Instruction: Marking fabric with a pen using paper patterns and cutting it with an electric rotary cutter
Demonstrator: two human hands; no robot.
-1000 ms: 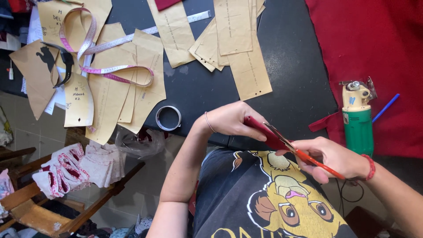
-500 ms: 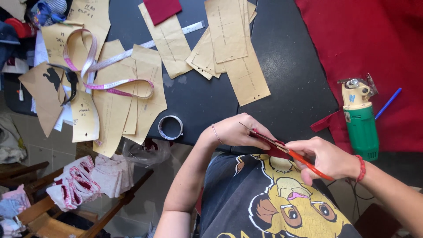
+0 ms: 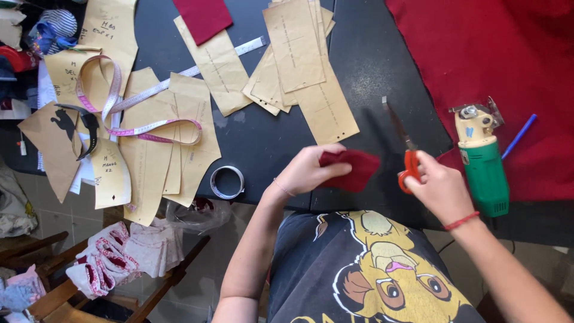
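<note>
My left hand (image 3: 308,170) pinches a small dark red piece of fabric (image 3: 354,168) just above the near edge of the black table (image 3: 263,140). My right hand (image 3: 439,186) grips red-handled scissors (image 3: 402,140) with the blades pointing away from me, up and a little left. The scissors are apart from the fabric piece, to its right. A large red cloth (image 3: 508,66) covers the table's right side, just beyond my right hand.
A green and cream electric fabric cutter (image 3: 481,158) and a blue pen (image 3: 518,136) lie on the red cloth. Brown paper patterns (image 3: 299,60), a pink tape measure (image 3: 113,107), a tape roll (image 3: 227,182) and a ruler sit left. A wooden chair with folded cloths (image 3: 128,251) stands below.
The scissors were cutting the red piece held between both hands; now my right hand has pulled them away to the right, blades raised, and my left hand holds the piece alone.
</note>
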